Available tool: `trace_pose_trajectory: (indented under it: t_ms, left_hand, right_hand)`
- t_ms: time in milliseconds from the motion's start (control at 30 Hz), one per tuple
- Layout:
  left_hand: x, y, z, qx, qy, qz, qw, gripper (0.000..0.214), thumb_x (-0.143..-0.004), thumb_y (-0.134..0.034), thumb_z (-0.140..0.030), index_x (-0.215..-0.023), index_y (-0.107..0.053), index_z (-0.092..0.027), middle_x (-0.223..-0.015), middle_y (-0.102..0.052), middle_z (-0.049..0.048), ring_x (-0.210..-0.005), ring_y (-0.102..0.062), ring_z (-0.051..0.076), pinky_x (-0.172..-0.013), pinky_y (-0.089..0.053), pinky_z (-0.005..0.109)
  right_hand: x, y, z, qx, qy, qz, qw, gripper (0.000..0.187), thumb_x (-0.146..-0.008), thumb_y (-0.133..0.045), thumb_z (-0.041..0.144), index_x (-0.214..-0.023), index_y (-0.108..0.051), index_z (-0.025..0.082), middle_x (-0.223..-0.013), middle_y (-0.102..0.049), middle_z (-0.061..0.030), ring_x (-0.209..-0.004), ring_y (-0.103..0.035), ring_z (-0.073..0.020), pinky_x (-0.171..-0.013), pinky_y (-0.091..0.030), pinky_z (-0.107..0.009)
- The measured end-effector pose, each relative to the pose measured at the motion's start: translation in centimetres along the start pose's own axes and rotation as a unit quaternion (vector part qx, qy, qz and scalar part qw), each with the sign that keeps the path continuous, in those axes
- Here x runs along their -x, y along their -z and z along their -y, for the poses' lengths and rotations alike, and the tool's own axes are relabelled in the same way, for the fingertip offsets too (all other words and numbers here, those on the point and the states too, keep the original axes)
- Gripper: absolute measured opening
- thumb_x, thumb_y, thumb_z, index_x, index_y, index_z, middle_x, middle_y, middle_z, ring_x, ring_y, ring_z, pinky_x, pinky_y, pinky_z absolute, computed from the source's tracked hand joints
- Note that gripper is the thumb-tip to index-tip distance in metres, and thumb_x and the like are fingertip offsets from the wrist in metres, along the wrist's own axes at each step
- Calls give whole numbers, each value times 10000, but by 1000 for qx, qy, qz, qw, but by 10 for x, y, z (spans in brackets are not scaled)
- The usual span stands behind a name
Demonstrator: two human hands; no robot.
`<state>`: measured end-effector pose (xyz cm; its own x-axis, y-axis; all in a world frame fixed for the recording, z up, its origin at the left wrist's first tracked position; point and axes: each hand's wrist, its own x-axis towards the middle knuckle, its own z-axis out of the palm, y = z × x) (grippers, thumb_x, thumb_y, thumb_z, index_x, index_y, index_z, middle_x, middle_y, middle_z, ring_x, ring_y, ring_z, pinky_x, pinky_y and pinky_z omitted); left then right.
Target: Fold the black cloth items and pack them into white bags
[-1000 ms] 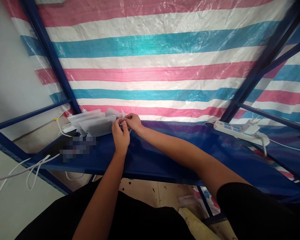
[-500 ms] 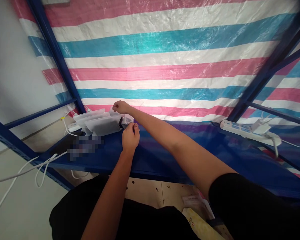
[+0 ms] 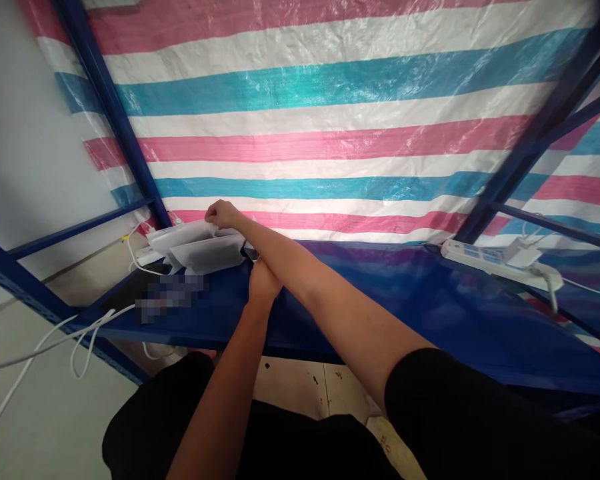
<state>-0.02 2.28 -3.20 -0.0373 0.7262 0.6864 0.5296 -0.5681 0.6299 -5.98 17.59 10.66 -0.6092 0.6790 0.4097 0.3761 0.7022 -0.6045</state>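
Note:
Several frosted, translucent white bags or sleeves (image 3: 207, 253) lean together at the left end of the blue shelf. My right hand (image 3: 223, 213) is above their back edge, its fingers closed in a pinch at the top of the frosted material. My left hand (image 3: 265, 283) is closed by the right end of the front bag, and my right forearm passes over its fingers. A small dark and grey piece (image 3: 251, 253) shows between the left hand and the bags; its kind is unclear.
A blue metal shelf (image 3: 350, 300) runs across the view. On its right stands a white power strip (image 3: 485, 260) with plugs. White cables (image 3: 93, 327) hang at the left. Striped plastic sheeting (image 3: 320, 140) covers the back. A blurred-out patch (image 3: 170, 298) lies before the bags.
My right hand has moved left along the top of the bags. My left hand has shifted slightly, and its fingers are now covered by my right forearm.

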Motion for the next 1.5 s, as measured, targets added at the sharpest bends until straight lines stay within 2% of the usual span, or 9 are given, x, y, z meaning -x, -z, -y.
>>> trace_pose_trajectory:
  t_ms: [133,267,433,567,733,833,1000,1200,1500]
  left_hand:
    - [-1,-3,3,-42,74,-15,996,540,-1002,-668,-299,-1518,-565,-178,-1468,-652,246,-1304,-683,430,-1071,-586,626]
    - [-1,-10,7,-14,94,-43,995,628,-1001,-634,-262,-1603,-475,-175,-1643,-506,253,-1340,-680,379,-1087,-599,566]
    - [-3,-8,2,15,100,-78,992,577,-1014,-626,-273,-1573,-509,-190,-1640,-500,241,-1241,-735,318,-926,-676,443]
    - [-5,-3,0,9,96,-83,992,430,-1017,-617,-245,-1442,-617,-181,-1484,-643,222,-1159,-763,299,-971,-658,457]
    - [-3,-7,-7,18,77,-34,996,415,-1007,-600,-208,-1420,-633,-189,-1416,-705,194,-1117,-772,283,-972,-648,463]
    - [-1,-9,-21,8,-21,14,1000,491,-1014,-633,-260,-1503,-599,-223,-1488,-667,167,-1321,-694,302,-1066,-617,488]
    - [1,-10,-49,-40,-173,95,980,549,-996,-753,-316,-1532,-634,-309,-1560,-654,94,-1543,-525,320,-1307,-405,555]
    - [5,-20,-61,-51,-235,165,956,264,-1079,-675,-366,-1313,-787,-319,-1307,-801,61,-1369,-672,287,-1188,-495,523]
    - [6,-22,-65,-69,-257,151,952,266,-1138,-565,-349,-1218,-808,-278,-1235,-824,55,-1169,-754,244,-1061,-537,451]
  right_hand:
    - [23,29,15,-69,25,-132,989,175,-1080,-612,241,-1101,-762,155,-1022,-812,-24,-834,-763,-150,-847,-610,-261]
    - [75,91,16,-172,78,-237,953,210,-1055,-675,346,-1143,-761,176,-1111,-783,-40,-883,-770,-162,-818,-656,-275]
    - [174,177,-4,-233,64,-295,924,423,-901,-856,537,-1079,-800,157,-976,-782,-35,-922,-768,-206,-904,-698,-406]
    - [266,214,-18,-188,-6,-299,936,469,-810,-933,579,-1028,-846,173,-933,-801,-66,-874,-794,-250,-881,-691,-443]
    - [351,208,-31,-91,-57,-234,966,366,-829,-904,569,-1033,-889,266,-1017,-813,-109,-855,-799,-283,-771,-660,-424]
    - [373,195,-43,-77,-45,-139,986,321,-824,-905,510,-1079,-896,315,-1023,-818,-94,-907,-788,-285,-826,-661,-426]
    - [380,178,-63,-121,-64,-99,986,298,-821,-897,513,-1005,-881,278,-1068,-845,-79,-985,-806,-280,-966,-648,-441]
    - [381,166,-56,-99,-35,-56,993,221,-880,-850,509,-977,-886,313,-1070,-848,-87,-1045,-802,-307,-975,-639,-456]
    - [379,157,-47,-40,42,-102,993,115,-957,-803,425,-942,-872,334,-1027,-837,-70,-972,-807,-269,-908,-634,-415]
